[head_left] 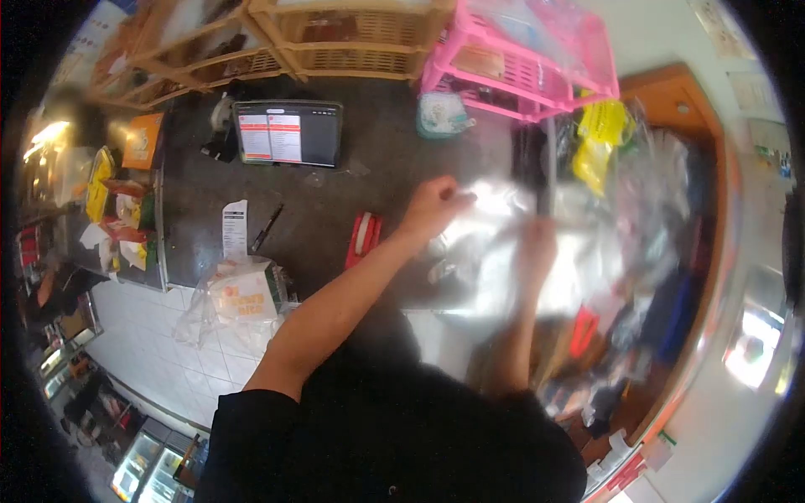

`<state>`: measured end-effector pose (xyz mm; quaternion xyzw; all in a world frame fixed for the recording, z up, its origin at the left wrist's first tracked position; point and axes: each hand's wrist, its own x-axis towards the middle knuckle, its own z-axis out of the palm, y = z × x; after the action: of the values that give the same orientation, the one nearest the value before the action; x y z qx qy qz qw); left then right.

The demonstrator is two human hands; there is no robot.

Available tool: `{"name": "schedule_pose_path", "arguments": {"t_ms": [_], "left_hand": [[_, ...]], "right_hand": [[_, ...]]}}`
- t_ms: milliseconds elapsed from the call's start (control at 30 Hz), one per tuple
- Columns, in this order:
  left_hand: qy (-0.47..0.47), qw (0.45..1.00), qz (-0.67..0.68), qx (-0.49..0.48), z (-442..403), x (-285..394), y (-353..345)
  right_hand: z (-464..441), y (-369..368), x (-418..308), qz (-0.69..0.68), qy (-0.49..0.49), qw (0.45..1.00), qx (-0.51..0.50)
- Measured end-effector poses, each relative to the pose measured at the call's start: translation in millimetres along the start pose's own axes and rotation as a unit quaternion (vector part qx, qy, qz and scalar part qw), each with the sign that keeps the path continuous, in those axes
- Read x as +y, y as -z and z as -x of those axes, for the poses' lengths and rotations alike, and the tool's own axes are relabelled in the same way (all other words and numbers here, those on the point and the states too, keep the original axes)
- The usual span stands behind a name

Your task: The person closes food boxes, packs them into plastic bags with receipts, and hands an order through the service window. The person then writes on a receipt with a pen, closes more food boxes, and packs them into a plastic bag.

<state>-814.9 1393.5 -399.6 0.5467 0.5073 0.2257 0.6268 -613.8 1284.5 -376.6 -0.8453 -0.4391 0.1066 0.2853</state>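
Observation:
A clear plastic bag, bright with glare, spreads over the right part of the dark counter. My left hand reaches forward with its fingers pinched at the bag's upper left edge. On the bag's right side is my right hand, hazy behind glare and blur, so its fingers do not show clearly. Left of my left forearm lies a red tape dispenser with a pale roll. A printed receipt and a black pen rest farther left. At the counter's front edge, a white printed paper package sits inside a clear bag.
A tablet with a lit screen stands at the back of the counter. Brown plastic racks and a pink basket line the rear. Yellow plastic and many clear bags hang at right beside a wooden frame.

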Motion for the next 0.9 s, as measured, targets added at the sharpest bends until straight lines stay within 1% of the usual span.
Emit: {"name": "schedule_pose_path", "arguments": {"t_ms": [33, 67, 100, 133, 167, 200, 233, 267, 300, 333, 367, 400, 433, 467, 500, 533, 567, 600, 633, 667, 700, 733, 800, 833, 867, 900], "left_hand": [[0.067, 0.997, -0.041, -0.006, 0.2, 6.7, 1.1], [0.061, 0.997, -0.038, -0.013, -3.0, -4.9, -7.7], [0.005, 0.987, -0.151, 0.059, -7.0, -23.2, -19.0], [-0.05, 0.955, -0.26, 0.133, -7.7, -33.8, -26.1], [-0.101, 0.904, -0.384, 0.158, 5.5, -15.9, -22.1], [-0.103, 0.903, -0.384, 0.162, 7.1, -8.4, -23.2], [-0.18, 0.944, -0.24, 0.134, 7.0, -1.3, -26.4], [-0.251, 0.958, -0.091, 0.101, 11.2, 9.4, -24.7], [-0.25, 0.958, -0.096, 0.106, 16.9, 18.8, -19.6], [-0.156, 0.983, 0.086, -0.045, 26.7, 43.2, -8.1], [-0.056, 0.943, 0.264, -0.193, 33.9, 60.1, 2.2], [-0.061, 0.945, 0.261, -0.186, 37.3, 66.2, 13.6], [-0.023, 0.964, 0.182, -0.191, 39.8, 70.4, 26.1], [0.018, 0.975, 0.101, -0.197, 41.8, 72.8, 32.5], [-0.068, 0.967, 0.214, -0.124, 47.5, 67.5, 27.5], [-0.071, 0.967, 0.213, -0.123, 51.9, 67.9, 29.9], [-0.125, 0.981, 0.139, -0.056, 56.0, 68.0, 34.8], [-0.177, 0.982, 0.065, 0.013, 59.2, 68.2, 40.4], [-0.181, 0.981, 0.064, 0.014, 59.6, 65.5, 45.1], [-0.165, 0.984, 0.05, 0.054, 58.4, 61.2, 49.4], [-0.148, 0.984, 0.036, 0.094, 57.8, 57.7, 52.4], [-0.151, 0.983, 0.037, 0.096, 58.1, 58.5, 55.6], [-0.072, 0.976, 0.183, 0.095, 60.4, 58.8, 61.6], [-0.039, 0.978, 0.189, 0.081, 66.2, 64.2, 70.1], [-0.041, 0.978, 0.189, 0.081, 69.2, 65.1, 73.9], [-0.057, 0.962, 0.256, 0.082, 72.2, 66.0, 75.0]], "right_hand": [[-1.6, 0.2, 7.9, 0.031, 0.006, 0.998, 0.062], [-2.7, 12.3, 0.4, 0.037, 0.005, 0.997, 0.07], [-3.7, 25.8, -9.6, -0.069, 0.003, 0.996, 0.056], [-3.3, 34.7, -18.3, -0.177, 0.003, 0.983, 0.04], [-0.6, 39.0, -24.3, -0.225, -0.016, 0.973, 0.043], [3.3, 45.5, -33.0, -0.228, -0.013, 0.973, 0.043], [7.2, 57.2, -54.9, -0.241, -0.058, 0.969, 0.005], [11.5, 66.8, -72.4, -0.253, -0.104, 0.961, -0.036], [14.2, 68.1, -78.9, -0.277, -0.119, 0.952, -0.052], [17.1, 69.4, -85.4, -0.3, -0.134, 0.942, -0.067], [19.6, 68.0, -89.3, -0.281, -0.115, 0.95, -0.066], [20.2, 67.2, -92.7, -0.261, -0.095, 0.958, -0.063], [19.8, 63.8, -90.3, -0.205, -0.049, 0.977, -0.046], [20.6, 59.1, -89.4, -0.208, -0.046, 0.976, -0.044], [21.2, 53.6, -89.3, -0.17, -0.009, 0.985, -0.008], [21.6, 47.9, -89.6, -0.129, 0.028, 0.991, 0.029], [22.9, 41.4, -90.9, -0.095, 0.04, 0.993, 0.061], [22.9, 36.9, -90.2, -0.097, 0.043, 0.992, 0.063], [22.6, 32.8, -89.2, -0.083, 0.048, 0.992, 0.08], [22.0, 29.4, -88.1, -0.069, 0.052, 0.991, 0.098], [21.1, 27.4, -86.9, -0.096, 0.01, 0.991, 0.095], [19.4, 27.2, -85.4, -0.096, 0.013, 0.991, 0.096], [14.2, 29.4, -78.2, -0.085, 0.035, 0.99, 0.109], [8.1, 30.3, -67.9, -0.086, 0.037, 0.99, 0.109], [-0.9, 30.8, -52.4, -0.101, 0.01, 0.991, 0.083], [-7.4, 30.7, -36.9, -0.116, -0.019, 0.991, 0.059]]}}
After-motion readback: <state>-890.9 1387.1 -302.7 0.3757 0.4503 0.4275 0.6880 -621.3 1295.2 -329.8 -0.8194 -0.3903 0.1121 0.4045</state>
